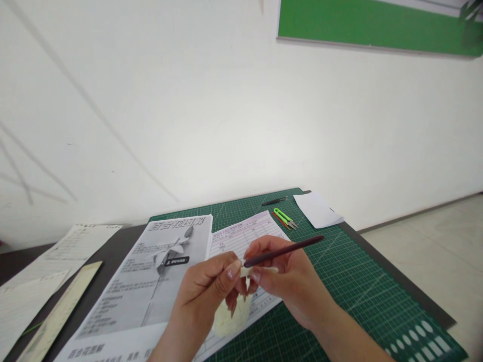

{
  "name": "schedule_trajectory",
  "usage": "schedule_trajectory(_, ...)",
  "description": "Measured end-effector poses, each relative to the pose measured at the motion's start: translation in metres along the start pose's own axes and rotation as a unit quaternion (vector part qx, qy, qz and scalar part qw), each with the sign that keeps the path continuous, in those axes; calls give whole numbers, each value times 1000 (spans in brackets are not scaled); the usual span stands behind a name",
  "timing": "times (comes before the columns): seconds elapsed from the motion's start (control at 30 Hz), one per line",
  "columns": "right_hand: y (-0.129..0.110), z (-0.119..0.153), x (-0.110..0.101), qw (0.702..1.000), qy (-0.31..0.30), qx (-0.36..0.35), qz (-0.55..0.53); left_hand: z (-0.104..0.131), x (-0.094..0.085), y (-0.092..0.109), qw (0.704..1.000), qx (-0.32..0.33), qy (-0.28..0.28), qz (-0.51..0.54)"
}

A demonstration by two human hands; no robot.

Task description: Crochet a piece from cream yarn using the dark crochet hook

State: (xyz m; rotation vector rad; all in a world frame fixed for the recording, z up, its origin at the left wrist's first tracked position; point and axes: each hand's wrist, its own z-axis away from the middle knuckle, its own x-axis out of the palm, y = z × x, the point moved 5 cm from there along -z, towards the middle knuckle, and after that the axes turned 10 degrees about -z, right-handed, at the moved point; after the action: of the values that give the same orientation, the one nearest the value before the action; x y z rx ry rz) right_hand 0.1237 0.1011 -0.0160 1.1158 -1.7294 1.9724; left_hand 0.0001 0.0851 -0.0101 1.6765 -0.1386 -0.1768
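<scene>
A small white strip [245, 271] is pinched between my two hands above the table. My left hand [213, 281] has its thumb and fingers closed on the strip's left end. My right hand [285, 274] grips the strip's other side and also holds a dark maroon stick [287, 250], which points up to the right. Below my hands, a pale yellow ball of yarn [228, 319] rests on a printed form [258, 223], partly hidden by my fingers.
A printed sheet with a flower picture [128, 286] lies left on the green cutting mat [339, 281]. Green snips [283, 216], black tweezers [274, 201] and white paper [317, 209] lie behind. A ruler [60, 317] and papers [75, 251] are far left.
</scene>
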Motion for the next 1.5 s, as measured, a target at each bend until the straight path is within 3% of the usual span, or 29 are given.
schedule_trajectory(0.57,-1,4,1,996,-42,7,-73,0,2,0,998,-20,20,57)
schedule_trajectory(1.5,-2,4,0,998,-45,-9,-51,0,0,0,999,-16,13,27)
